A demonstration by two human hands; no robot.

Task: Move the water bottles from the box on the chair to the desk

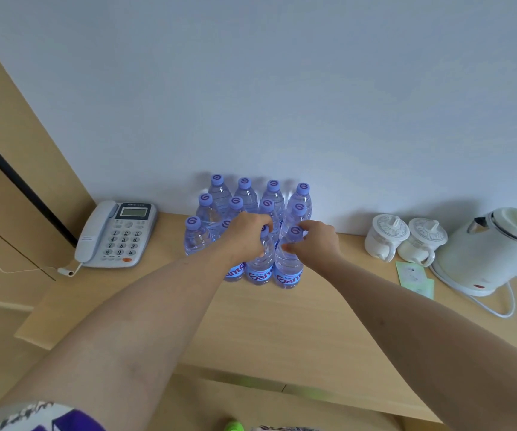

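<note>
Water bottles [252, 225]: clear ribbed plastic, purple caps, blue labels; a dozen or so upright in rows on the bench [282, 321] against the wall. Left hand [247, 233] clasps the neck of one front-row bottle [261, 262]; right hand [313, 241] pinches its neighbour [288, 265] near the cap. Both bottles stand on the bench. Progress: apparently well along; box and chair out of view, remainder unknown. Flanking: grey telephone [115, 233], two lidded ceramic mugs [404, 241], glossy white kettle [487, 250]. Bench pale wood laminate.

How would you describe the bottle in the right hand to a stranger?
Find the water bottles clustered against the wall on the desk. In the nearest row, take the rightmost bottle. Only its cap is pinched by the right hand.
</note>
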